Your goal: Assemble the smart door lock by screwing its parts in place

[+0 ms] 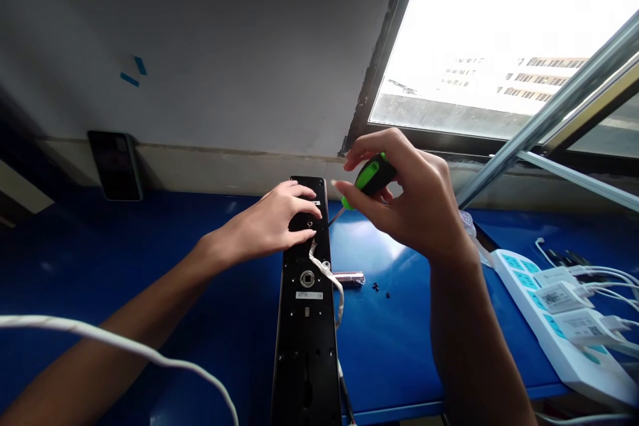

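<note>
My right hand (399, 193) is closed around a green and black screwdriver (372, 176), tilted so its thin shaft points down and left. The tip meets the upper part of a long black panel (304, 339) near its right edge. Across that upper part rests my left hand (279, 216), fingers spread and lying on the surface. A white wrapped cable (327, 271) comes out beside the left fingertips and runs down over the panel's right side. Lower on the panel are a round metal fitting (307, 279) and a white label (309, 295).
Several small black screws (382, 290) lie on the blue table (389, 353), near a shiny wrapped cylinder (352, 279). At right sits a white power strip (539, 319) with chargers. A phone (114, 166) leans against the wall. A white cable (124, 344) crosses the lower left.
</note>
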Motion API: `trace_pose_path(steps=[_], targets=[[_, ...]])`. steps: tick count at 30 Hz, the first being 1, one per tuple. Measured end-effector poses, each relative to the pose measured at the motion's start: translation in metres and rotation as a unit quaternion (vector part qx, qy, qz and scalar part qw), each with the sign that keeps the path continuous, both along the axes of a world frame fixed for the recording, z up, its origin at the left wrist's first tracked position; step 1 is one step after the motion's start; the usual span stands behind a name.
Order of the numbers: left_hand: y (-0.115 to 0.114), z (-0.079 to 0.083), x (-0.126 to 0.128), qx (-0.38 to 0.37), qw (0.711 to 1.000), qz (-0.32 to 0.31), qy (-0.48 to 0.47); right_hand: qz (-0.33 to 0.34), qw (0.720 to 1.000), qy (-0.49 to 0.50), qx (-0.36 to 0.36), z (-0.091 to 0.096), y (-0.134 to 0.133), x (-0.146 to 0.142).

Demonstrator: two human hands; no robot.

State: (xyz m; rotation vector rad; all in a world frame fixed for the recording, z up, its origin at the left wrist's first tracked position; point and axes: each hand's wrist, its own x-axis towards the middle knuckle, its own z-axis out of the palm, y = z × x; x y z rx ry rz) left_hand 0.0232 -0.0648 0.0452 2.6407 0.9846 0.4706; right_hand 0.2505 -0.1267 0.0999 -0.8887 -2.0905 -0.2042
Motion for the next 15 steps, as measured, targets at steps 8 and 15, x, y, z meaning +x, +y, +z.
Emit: trace_pose_path(steps=[8,15], targets=[[-0.0018,-0.0016,0.0018,-0.018,1.0,-0.017,-0.008,-0.019,1.0,-0.001,-0.002,-0.001,0.0008,0.0006],[-0.0017,-0.0007,0.0024,-0.034,0.999,-0.026,-0.01,0.007,1.0,-0.005,-0.006,-0.0015,0.0005,0.002]])
